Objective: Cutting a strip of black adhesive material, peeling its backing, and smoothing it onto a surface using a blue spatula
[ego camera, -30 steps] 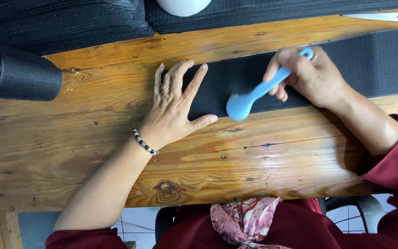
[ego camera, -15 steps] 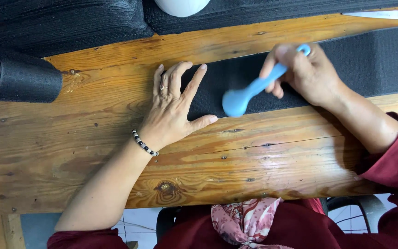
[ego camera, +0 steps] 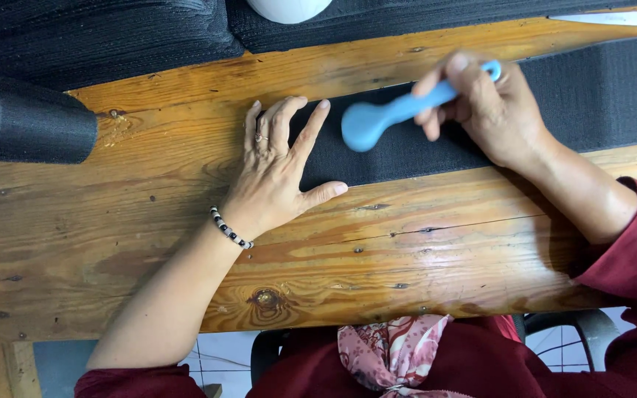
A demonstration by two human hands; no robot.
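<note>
Left hand lies open, flat, pinning the black fabric strip's end near the worktop's far edge; right hand, closed around a blue tool, appears mid-pressing, needing steady contact.

I am seeing a light blue tool showing against a black woven strip, which is lying on an orange-brown knotted wooden table. A black-and-white beaded bracelet is circling one wrist. Sleeves are showing dark red; a scarf is showing pink floral.
</note>
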